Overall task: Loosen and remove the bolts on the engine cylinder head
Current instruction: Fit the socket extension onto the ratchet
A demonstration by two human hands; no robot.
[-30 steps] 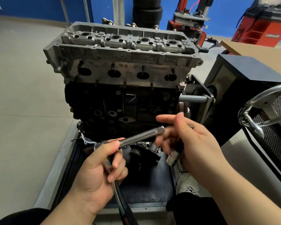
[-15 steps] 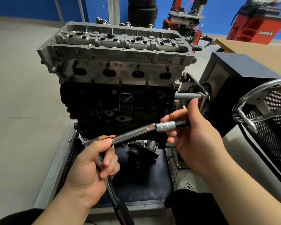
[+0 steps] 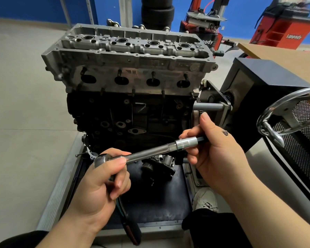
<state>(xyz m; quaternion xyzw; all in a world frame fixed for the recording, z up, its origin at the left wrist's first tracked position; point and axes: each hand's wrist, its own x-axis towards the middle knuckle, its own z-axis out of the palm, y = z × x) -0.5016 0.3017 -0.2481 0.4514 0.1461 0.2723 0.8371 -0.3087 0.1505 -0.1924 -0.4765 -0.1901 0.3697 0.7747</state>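
The silver cylinder head (image 3: 132,58) tops a black engine block (image 3: 132,119) on a stand, in the upper centre. Below it, my left hand (image 3: 100,190) grips a ratchet wrench (image 3: 104,159) at its head, its dark handle running down under my wrist. A long extension bar (image 3: 150,153) sticks out of the ratchet toward the right. My right hand (image 3: 217,154) holds the chrome socket (image 3: 186,143) on the bar's end, fingers curled round a dark bit past the socket. Both hands are well below the head.
A black tray (image 3: 159,208) under the engine holds a dark loose part (image 3: 157,165). A chrome handwheel (image 3: 283,115) and black stand housing (image 3: 261,93) stand at the right. My shoe (image 3: 205,199) is beside the tray. Red shop machines (image 3: 283,29) and stacked tyres (image 3: 157,13) stand behind.
A second ago my right hand held the socket apart from the bar's bare end. Now the socket sits on the extension bar, and my right hand grips it there.
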